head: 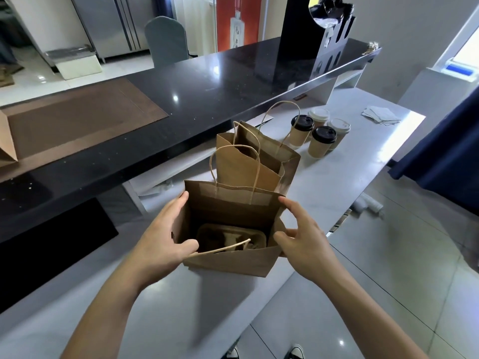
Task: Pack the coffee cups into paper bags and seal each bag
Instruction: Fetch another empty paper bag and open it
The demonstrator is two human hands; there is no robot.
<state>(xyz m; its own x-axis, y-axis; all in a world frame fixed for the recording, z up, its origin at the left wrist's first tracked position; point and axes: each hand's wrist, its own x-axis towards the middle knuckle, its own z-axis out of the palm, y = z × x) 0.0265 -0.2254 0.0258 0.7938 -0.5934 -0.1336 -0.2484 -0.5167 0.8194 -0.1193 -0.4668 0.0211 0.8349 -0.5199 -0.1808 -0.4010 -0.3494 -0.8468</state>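
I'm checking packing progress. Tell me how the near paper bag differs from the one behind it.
The near bag is held open at both sides by the left hand and right hand; the far bag stands untouched. The near bag has a cup carrier tray at its bottom; the far bag's inside is hidden. The near bag looks shorter and wider, the far bag taller. Both are brown paper, unsealed, with twisted handles.

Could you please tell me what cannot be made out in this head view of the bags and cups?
- Far bag: its inside is hidden by its own front wall, so any contents are unknown.
- Near bag: the cup carrier at the bottom lies in shadow; its slots are unclear.
- Left hand: its thumb goes inside the bag.
- Rear white-lidded cups: partly covered by the black-lidded cups.
- Papers: too small to read.
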